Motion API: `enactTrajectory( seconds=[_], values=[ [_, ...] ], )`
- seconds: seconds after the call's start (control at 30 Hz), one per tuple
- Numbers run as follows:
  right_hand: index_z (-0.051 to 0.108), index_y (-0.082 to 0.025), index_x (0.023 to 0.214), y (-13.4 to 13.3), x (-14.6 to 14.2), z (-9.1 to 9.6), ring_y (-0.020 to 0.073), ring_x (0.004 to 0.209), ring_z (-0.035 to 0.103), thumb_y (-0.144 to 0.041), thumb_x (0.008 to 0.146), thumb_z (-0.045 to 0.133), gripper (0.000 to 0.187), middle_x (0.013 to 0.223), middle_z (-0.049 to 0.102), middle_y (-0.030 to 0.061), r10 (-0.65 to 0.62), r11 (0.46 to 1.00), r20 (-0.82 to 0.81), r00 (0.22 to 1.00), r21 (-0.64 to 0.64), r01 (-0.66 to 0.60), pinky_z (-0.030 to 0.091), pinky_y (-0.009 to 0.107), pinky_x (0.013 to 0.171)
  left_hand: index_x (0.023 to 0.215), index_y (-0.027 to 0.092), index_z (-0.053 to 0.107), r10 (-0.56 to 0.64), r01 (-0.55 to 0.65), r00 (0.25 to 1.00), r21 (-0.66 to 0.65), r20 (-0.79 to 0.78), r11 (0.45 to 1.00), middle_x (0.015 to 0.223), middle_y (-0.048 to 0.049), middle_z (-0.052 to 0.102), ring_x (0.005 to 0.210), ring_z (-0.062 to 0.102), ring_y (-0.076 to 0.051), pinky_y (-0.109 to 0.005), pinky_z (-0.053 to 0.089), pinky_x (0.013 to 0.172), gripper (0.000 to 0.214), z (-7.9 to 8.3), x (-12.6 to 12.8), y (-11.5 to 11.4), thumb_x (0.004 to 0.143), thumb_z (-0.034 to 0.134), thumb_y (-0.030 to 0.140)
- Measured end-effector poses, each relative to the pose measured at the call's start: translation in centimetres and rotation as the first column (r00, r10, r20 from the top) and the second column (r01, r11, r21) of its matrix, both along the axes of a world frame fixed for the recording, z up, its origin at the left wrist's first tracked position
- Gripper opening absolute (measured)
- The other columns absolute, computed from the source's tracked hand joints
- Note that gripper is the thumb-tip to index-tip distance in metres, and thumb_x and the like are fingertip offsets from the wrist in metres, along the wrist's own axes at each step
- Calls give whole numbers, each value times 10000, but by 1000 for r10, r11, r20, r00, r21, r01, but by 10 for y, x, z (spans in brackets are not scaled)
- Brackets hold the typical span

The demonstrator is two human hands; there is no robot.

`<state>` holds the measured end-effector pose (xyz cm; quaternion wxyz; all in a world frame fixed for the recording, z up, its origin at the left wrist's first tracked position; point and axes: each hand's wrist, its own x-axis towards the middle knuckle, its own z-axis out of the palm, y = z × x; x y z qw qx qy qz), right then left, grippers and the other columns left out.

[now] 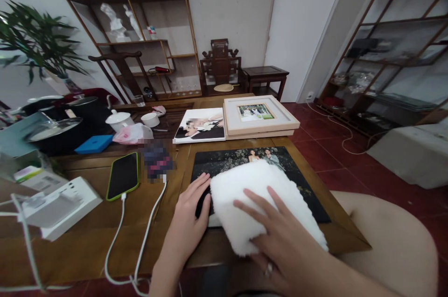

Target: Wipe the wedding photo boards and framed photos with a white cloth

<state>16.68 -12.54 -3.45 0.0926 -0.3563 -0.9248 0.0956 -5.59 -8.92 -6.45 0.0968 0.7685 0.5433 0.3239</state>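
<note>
A fluffy white cloth lies over part of a dark, glossy photo panel, which shows two people among blossoms. My right hand rests on top of the cloth, its upper fingers spread and pressing down. Its lower fingers are bent at the cloth's near edge and seem to hold it; a ring shows on one of them. My left hand lies at the panel's left edge, fingers stretched out and thumb apart, close beside the cloth. The cloth hides the panel's middle.
Beyond the panel lie a white-edged photo print and stacked light-wood frames. To the left are a phone on a charging cable, a white box, a blue box and a teapot. A beige stool stands at right.
</note>
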Motion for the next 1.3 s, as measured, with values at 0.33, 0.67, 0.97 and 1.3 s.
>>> enactTrajectory(
  seconds=[0.33,0.67,0.97,1.3],
  values=[
    [664,-183,1103,81,3,7,336,1356,270,-313,940,399,337,1387,485,102,-322,942,-13,947,100,321,185,644,1055,1228,172,575,6,-6,999,0,51,1000,1332,-101,555,1262,484,-224,-442,389,1061,353,0,1,-3,928,415,267],
    [698,-247,964,22,-22,15,348,1392,152,-364,893,473,264,1492,340,26,231,973,-13,973,14,-231,69,692,1063,1370,218,434,-3,-18,980,105,199,994,1438,-40,447,1347,368,-207,-398,309,1111,432,10,-2,-11,964,295,273],
    [695,-220,916,16,18,18,301,1371,256,-241,863,499,203,1425,446,44,40,999,-42,998,-30,-41,147,628,1098,1182,183,617,55,-58,997,59,57,997,1215,-75,651,1127,606,-232,-389,491,961,330,5,2,-6,902,484,295],
    [643,-176,1095,84,-8,18,324,1325,325,-316,953,392,321,1204,618,142,-159,987,-66,985,-21,158,216,629,1044,1106,201,650,21,-26,999,153,30,988,1160,-78,680,1085,634,-237,-404,525,917,268,3,4,-1,873,519,219]
  ],
)
